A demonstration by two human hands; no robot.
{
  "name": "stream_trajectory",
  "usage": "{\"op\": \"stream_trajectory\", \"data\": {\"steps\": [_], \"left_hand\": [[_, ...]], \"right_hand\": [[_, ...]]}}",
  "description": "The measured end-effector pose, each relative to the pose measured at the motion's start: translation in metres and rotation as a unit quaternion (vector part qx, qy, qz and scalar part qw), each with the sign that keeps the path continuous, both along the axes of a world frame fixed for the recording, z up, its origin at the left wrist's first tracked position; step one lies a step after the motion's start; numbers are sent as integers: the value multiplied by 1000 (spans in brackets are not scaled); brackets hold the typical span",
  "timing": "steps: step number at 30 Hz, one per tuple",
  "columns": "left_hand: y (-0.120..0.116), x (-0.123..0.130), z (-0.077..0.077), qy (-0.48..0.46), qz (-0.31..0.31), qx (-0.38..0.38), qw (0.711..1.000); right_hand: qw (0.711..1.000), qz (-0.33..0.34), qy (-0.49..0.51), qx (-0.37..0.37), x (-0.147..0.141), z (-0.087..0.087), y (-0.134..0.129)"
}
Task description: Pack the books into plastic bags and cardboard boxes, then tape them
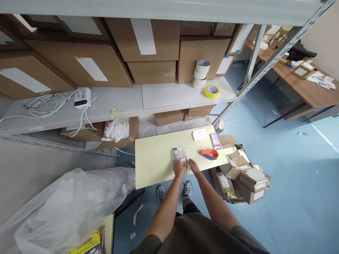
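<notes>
A flat, clear plastic packet (179, 153) lies on the pale yellow tabletop (153, 158), with whitish and pinkish contents that I cannot make out. My left hand (180, 168) rests over its lower part, fingers curled in and gripping the plastic. At the packet's right edge is my right hand (194, 166), its fingers drawn together on the plastic edge. To the right on the same table lie a red and blue tape cutter or knife (209, 154), a phone-like rectangle (215, 141) with a blurred face, and white cards (199, 134).
Behind the table stands a metal shelf (116, 100) with cardboard boxes (153, 42), tape rolls (201, 72), a white power strip (82, 98) and cables. A carton pile (241, 173) sits on the floor at right. A large plastic bag (79, 204) bulges at left.
</notes>
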State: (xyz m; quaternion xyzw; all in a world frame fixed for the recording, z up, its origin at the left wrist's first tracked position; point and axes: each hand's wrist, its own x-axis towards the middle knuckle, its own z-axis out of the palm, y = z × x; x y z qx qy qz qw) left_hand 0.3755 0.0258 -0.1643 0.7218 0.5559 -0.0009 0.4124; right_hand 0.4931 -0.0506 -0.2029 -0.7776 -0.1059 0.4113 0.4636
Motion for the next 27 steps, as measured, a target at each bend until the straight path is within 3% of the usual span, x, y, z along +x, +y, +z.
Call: {"op": "stream_trajectory", "data": {"steps": [2,6,9,13,18,23,27], "left_hand": [[14,-26,-8,-22,47,16,999],[43,-77,-24,-94,86,-86,988],[67,-109,-34,-141,113,-101,978],[109,-154,-41,-167,160,-85,969],[176,-209,-48,-170,176,-87,966],[227,-237,-47,-178,203,-90,959],[233,-248,-30,-210,214,-104,948]], "right_hand": [[1000,16,14,4,-5,-2,6],[999,20,41,8,-20,-4,23],[997,42,68,14,-38,-2,47],[992,81,98,14,-74,5,102],[982,128,136,41,-124,11,182],[976,139,158,51,-153,12,235],[987,128,92,33,-161,25,244]]}}
